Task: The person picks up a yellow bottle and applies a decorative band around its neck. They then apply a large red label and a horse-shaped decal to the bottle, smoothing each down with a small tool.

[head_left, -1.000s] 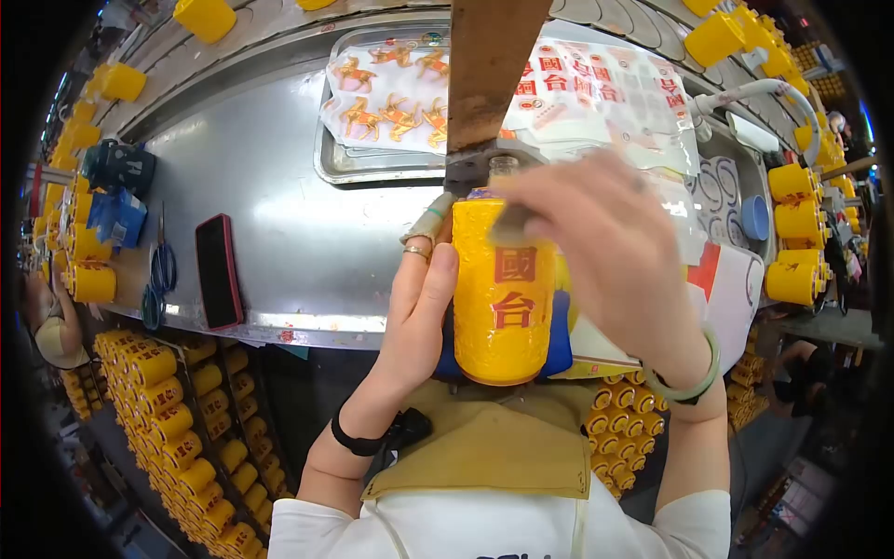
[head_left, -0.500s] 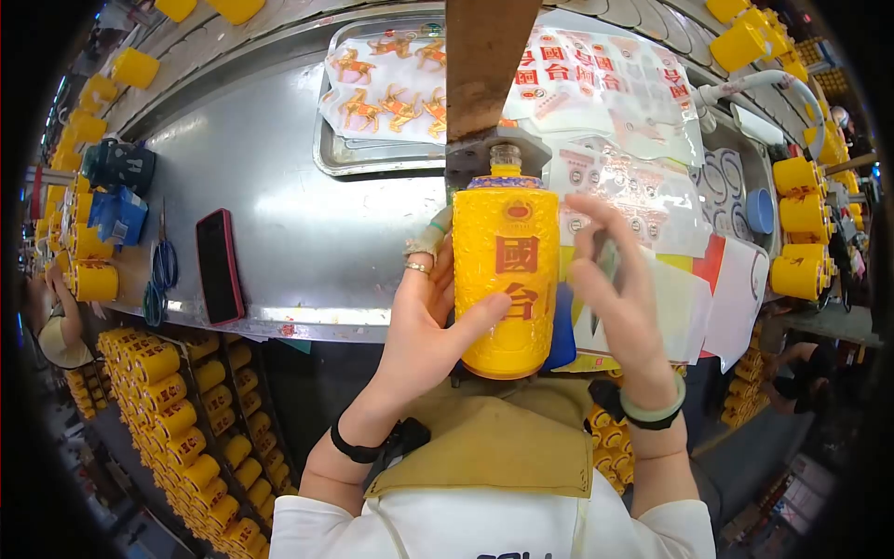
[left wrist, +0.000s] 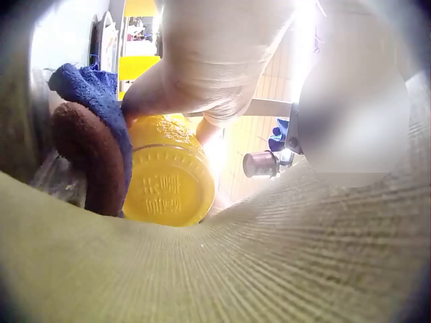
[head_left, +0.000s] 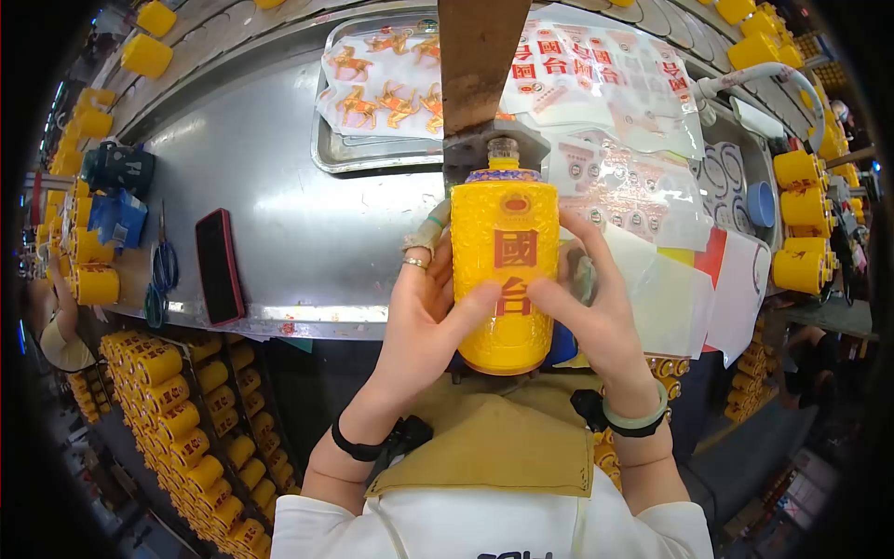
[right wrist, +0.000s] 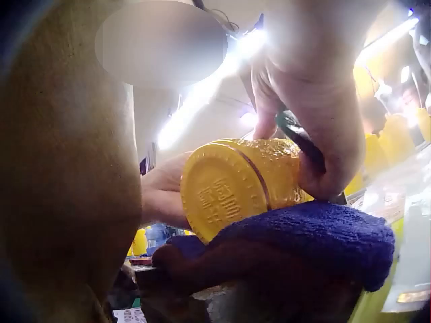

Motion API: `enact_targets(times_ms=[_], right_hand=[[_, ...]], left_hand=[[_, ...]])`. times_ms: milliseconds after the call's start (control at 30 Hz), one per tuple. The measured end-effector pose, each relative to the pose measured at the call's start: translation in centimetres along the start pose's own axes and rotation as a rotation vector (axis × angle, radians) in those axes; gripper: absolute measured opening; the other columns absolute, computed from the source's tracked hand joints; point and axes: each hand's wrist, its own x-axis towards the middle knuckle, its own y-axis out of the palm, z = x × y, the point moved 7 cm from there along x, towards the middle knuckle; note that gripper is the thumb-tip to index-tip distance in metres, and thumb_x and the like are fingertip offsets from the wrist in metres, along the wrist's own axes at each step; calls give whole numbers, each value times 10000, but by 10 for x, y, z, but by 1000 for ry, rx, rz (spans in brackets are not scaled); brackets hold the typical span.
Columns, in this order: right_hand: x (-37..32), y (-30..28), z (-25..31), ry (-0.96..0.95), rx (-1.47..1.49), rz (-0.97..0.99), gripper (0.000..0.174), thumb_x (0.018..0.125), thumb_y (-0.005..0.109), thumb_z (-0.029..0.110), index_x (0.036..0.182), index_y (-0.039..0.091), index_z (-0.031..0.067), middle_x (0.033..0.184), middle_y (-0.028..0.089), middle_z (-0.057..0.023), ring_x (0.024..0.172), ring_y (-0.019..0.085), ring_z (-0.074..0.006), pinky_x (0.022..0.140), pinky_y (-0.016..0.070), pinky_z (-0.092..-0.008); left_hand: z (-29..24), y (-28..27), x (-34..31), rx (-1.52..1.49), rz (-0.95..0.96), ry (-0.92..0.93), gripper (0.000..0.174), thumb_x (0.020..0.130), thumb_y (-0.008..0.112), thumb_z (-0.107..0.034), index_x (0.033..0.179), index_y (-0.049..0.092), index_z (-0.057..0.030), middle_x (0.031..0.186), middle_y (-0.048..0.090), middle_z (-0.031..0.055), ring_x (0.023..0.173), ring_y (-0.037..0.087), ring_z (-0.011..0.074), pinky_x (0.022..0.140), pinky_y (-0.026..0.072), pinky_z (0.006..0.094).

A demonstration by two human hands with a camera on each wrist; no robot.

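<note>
A yellow bottle with red characters and a clear glass neck lies face up between both hands. The left hand grips its left side, thumb on the front by the lower character. On the other side the right hand grips it too, thumb on the front, with a small greenish-grey piece held against its palm. The bottle's embossed base shows in the left wrist view and in the right wrist view, over a blue cloth.
A wooden post stands just beyond the bottle neck. Behind left is a metal tray of horse decals; sheets of red-character decals lie to the right. A phone and scissors rest at left.
The right hand, earlier blurred over the bottle's upper front, has moved off to the right and now grips the bottle's side. The left thumb has come onto the front.
</note>
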Motion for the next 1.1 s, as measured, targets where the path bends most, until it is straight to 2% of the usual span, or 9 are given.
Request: enact_targets(times_ms=[200,433,567,633,667,767,867,1000,1100], right_hand=[[4,-7,14,-41,33,40,679,905,788,144,1488,464,23,913,483,46,864,465,-43,759,388,-205],[8,-27,40,-25,57,-127,514,990,567,-13,1493,459,7,979,531,24,940,504,-70,852,430,-218],[5,-27,72,-469,-157,-189,469,900,647,-78,1359,621,16,1132,683,-65,1040,617,-136,933,479,-257],[-15,1,100,-1056,-830,10,339,843,651,-64,1154,740,37,1128,729,-73,958,649,-206,838,527,-342],[-22,13,105,-1067,-915,88,217,769,721,8,962,783,85,1074,761,-42,903,652,-226,772,522,-330],[-50,32,87,-1258,-883,177,221,793,709,95,1008,762,103,1062,737,-35,905,645,-177,760,525,-311],[-69,40,88,-1173,-803,366,212,795,719,101,1004,748,113,1059,734,-33,879,648,-173,720,523,-314],[-47,27,100,-1210,-962,80,212,823,700,85,1031,731,117,1083,718,-29,905,655,-141,711,528,-297],[-62,33,75,-1257,-840,156,221,810,697,71,1021,731,126,1090,715,-20,894,663,-132,702,516,-284]], left_hand=[[4,-6,0,-156,-25,-20,752,999,651,-35,1599,203,28,1563,420,184,1430,455,239,1192,365,394],[0,1,0,13,25,28,730,1020,595,-32,1615,177,30,1583,402,192,1454,422,245,1205,336,387],[3,-3,2,-108,23,24,630,1089,483,-143,1615,186,39,1598,386,190,1462,412,249,1215,316,387],[5,-4,2,-90,23,18,603,1110,431,-190,1614,193,40,1606,377,188,1470,402,253,1219,307,391],[5,-5,1,-75,23,11,585,1130,380,-237,1613,200,41,1613,368,187,1478,392,256,1224,298,395],[8,-4,0,-159,-15,-11,588,1142,351,-277,1615,199,38,1623,353,189,1495,369,261,1228,290,401],[10,-6,0,-161,11,2,580,1146,338,-273,1615,197,37,1628,346,192,1505,353,264,1228,291,404],[9,-4,1,-128,-4,15,577,1146,334,-271,1615,198,37,1627,347,191,1504,355,262,1227,295,402],[7,-6,0,-122,-10,-8,575,1145,345,-260,1615,198,36,1619,357,188,1496,367,259,1222,298,395]])
